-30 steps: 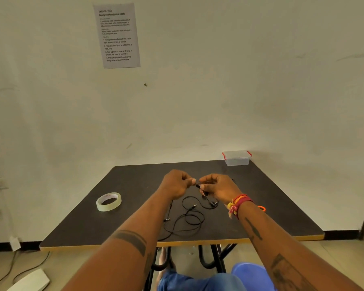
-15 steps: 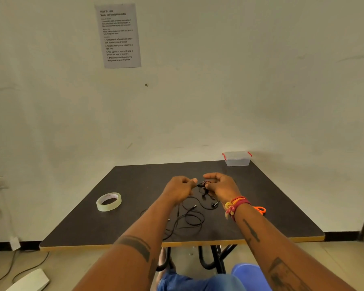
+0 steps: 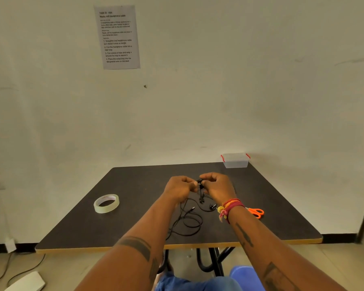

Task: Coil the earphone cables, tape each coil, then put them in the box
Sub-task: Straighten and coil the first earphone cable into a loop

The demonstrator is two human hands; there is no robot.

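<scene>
Coiling is under way: your left hand and right hand both pinch the black earphone cable; next, wind the slack trailing below them.

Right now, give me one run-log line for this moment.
stage: coiling | left hand: pinching earphone cable | right hand: pinching same cable | tape roll: untouched | box: far right corner

earphone cable: thin, black, loose loops on table, frame ctr-low, upper end lifted off the table at ctr, earbuds dangling | tape roll: pale, lying flat, left of ctr | box: clear plastic, red clips, far right table corner, upright
</scene>
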